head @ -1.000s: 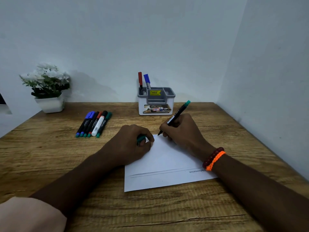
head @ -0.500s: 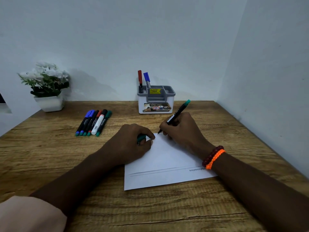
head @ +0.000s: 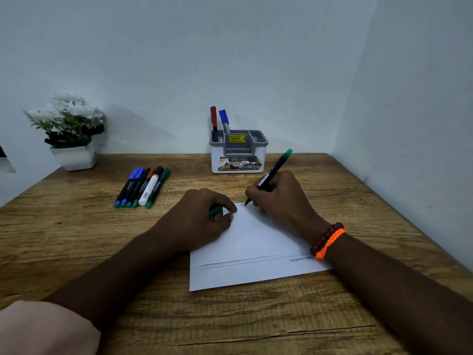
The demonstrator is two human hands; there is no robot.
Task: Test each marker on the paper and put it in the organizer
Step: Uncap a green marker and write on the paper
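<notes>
My right hand (head: pixel 280 198) grips a black marker with a green end (head: pixel 273 170), its tip touching the far edge of the white paper (head: pixel 245 252), where a small scribble shows. My left hand (head: pixel 202 219) rests on the paper's left corner and holds the green cap (head: pixel 215 210) in curled fingers. Several markers (head: pixel 143 187) lie side by side on the table to the left. The grey and white organizer (head: pixel 239 155) stands at the back with a red marker (head: pixel 213 121) and a blue marker (head: pixel 224 120) upright in its left slot.
A white pot of white flowers (head: pixel 69 131) stands at the back left corner of the wooden table (head: pixel 76 239). Walls close in behind the table and along its right side.
The marker tip has stayed at the paper's far edge with only slight motion, and a small mark now shows there. My left hand has kept its place.
</notes>
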